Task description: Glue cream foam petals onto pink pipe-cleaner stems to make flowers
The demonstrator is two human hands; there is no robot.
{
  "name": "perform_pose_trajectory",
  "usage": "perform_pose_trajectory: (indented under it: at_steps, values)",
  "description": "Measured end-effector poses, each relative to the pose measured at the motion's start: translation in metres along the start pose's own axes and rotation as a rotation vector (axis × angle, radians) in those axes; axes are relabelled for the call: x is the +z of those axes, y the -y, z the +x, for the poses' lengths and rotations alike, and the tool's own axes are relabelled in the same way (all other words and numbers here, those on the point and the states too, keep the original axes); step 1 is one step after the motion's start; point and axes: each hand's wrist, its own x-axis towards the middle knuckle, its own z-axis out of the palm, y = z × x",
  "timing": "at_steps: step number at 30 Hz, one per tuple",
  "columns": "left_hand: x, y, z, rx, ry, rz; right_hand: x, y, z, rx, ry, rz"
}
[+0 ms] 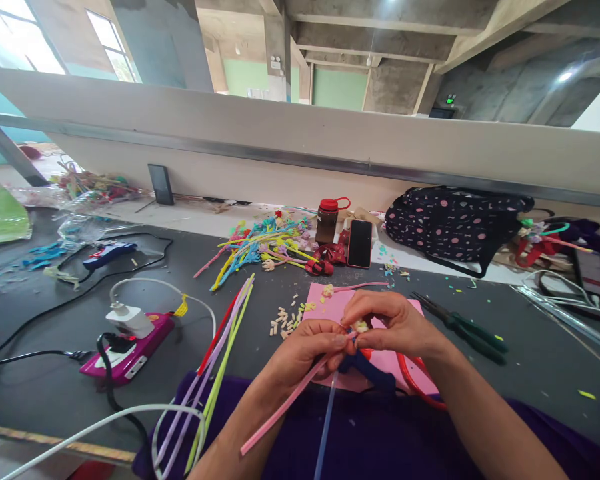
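Note:
My left hand [316, 343] is closed in a pinch on a pink pipe cleaner [285, 405], whose long free end slants down to the lower left. Fingers of my right hand [393, 320] close round a small pale-yellow piece [361, 326] at the pipe cleaner's upper end; fingertips partly hide where the two meet. Just beneath both hands lies a dark blue glue gun [373, 375], with a translucent glue stick [326, 427] running out of it toward me. Under them is a pink sheet [315, 297], and another pink stem [360, 287] with a yellowish tip lies at its far edge.
Small cut pieces [283, 321] lie left of the sheet. Green-handled pliers [467, 328] rest to the right. Farther back are bundled colourful stems [260, 247], a red-capped bottle [327, 223], a phone [360, 244] and a patterned bag [455, 223]. A magenta power strip [145, 353] with cables sits left.

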Motion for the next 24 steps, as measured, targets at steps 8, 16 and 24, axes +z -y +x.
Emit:
perform_pose_trajectory:
  at_steps: [8,16,24]
  values:
    - [-0.001,0.002,0.000,0.013,-0.009,-0.013,-0.008,0.002,-0.003,-0.002,0.028,-0.085]
    - [-0.002,0.002,-0.001,0.029,-0.008,-0.069,-0.013,0.006,-0.004,-0.088,-0.014,-0.146]
    - [-0.003,0.004,-0.001,0.070,-0.021,-0.093,-0.008,0.003,-0.003,-0.102,-0.025,-0.140]
